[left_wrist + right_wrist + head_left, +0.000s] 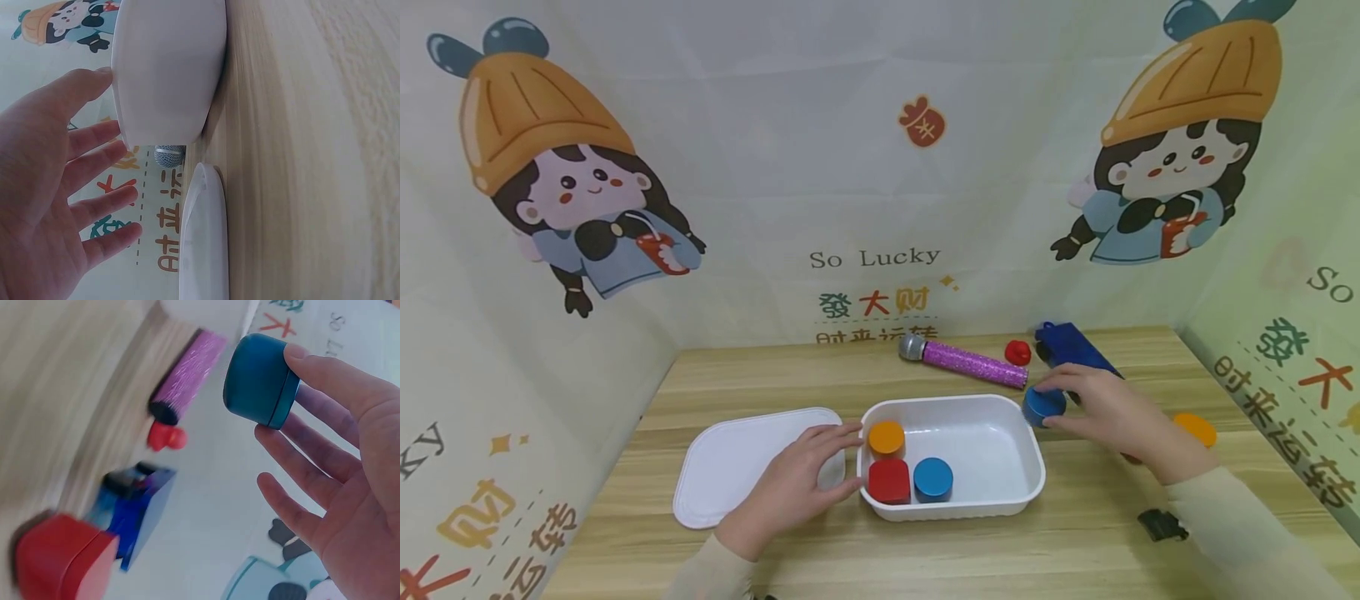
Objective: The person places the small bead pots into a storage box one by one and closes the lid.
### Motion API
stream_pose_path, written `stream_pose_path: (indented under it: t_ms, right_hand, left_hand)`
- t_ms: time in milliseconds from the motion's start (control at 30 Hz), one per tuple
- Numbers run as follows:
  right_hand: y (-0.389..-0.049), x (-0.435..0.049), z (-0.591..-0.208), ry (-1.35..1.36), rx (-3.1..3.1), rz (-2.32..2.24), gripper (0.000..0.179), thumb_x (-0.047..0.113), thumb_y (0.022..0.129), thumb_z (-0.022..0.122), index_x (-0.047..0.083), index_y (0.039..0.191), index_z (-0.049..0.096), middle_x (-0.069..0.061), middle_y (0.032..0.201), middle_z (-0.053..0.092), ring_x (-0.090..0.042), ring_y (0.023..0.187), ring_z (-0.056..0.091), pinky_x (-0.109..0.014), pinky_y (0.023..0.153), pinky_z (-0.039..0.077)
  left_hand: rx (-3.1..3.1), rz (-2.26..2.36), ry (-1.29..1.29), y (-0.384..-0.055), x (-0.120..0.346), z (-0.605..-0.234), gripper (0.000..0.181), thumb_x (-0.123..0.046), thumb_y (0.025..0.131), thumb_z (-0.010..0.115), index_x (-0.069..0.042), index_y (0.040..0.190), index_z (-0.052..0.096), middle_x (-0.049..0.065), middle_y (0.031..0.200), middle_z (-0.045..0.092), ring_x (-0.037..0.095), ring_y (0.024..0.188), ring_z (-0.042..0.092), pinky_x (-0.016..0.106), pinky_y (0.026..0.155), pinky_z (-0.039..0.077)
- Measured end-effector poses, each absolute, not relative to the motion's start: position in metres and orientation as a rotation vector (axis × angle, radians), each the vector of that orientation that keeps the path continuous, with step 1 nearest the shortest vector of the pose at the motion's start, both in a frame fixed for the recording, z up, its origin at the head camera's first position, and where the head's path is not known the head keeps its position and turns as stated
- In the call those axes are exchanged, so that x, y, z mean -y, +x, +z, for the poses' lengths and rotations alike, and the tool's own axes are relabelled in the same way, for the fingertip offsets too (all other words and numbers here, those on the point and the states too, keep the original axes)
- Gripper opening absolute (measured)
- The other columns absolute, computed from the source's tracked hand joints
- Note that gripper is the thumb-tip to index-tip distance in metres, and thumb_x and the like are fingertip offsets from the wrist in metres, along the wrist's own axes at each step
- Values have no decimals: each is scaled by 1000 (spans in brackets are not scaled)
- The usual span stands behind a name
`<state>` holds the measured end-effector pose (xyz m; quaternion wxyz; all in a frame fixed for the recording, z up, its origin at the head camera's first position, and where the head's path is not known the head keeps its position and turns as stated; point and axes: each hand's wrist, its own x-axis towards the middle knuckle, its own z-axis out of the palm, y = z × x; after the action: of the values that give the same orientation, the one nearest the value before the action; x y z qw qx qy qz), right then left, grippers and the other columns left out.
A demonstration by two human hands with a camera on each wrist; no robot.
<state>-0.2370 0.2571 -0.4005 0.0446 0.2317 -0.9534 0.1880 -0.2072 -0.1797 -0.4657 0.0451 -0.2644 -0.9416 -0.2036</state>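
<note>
My right hand point(1101, 412) grips a round blue tin point(259, 378) between thumb and fingers, lifted beside the right end of the white plastic box point(1000, 508). With fingers spread, my left hand point(801, 479) touches the left rim of the box; its thumb and fingertips meet the wall point(165, 75) in the left wrist view. Inside the box, at its left side, sit an orange round tin point(886, 438), a red squarish tin point(888, 481) and a second blue round tin point(933, 478).
A white lid point(730, 467) lies left of the box. Behind are a purple glitter microphone point(970, 362), a small red object point(1018, 352) and a dark blue object point(1078, 348). On the right are another orange tin point(1195, 429), a red tin point(62, 556) and a black item point(1161, 525).
</note>
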Motion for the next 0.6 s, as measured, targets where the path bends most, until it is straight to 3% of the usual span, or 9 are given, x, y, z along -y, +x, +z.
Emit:
stream_pose_path:
  t_ms: [267, 600]
  right_hand:
    - [-243, -218, -403, 758, 2928, 596, 41, 28, 85, 86, 17, 122, 75, -12, 134, 68, -38, 126, 63, -53, 96, 60]
    - [-253, -171, -420, 926, 2926, 623, 41, 29, 85, 86, 16, 123, 75, -7, 130, 71, -29, 122, 66, -47, 99, 59]
  left_hand:
    - [2880, -630, -803, -207, 180, -465, 54, -50, 93, 73, -24, 140, 65, -4, 154, 55, 22, 139, 51, 52, 112, 49]
    - [2871, -610, -803, -205, 180, -463, 54, -48, 92, 74, -24, 140, 65, -5, 154, 55, 22, 139, 51, 50, 112, 50]
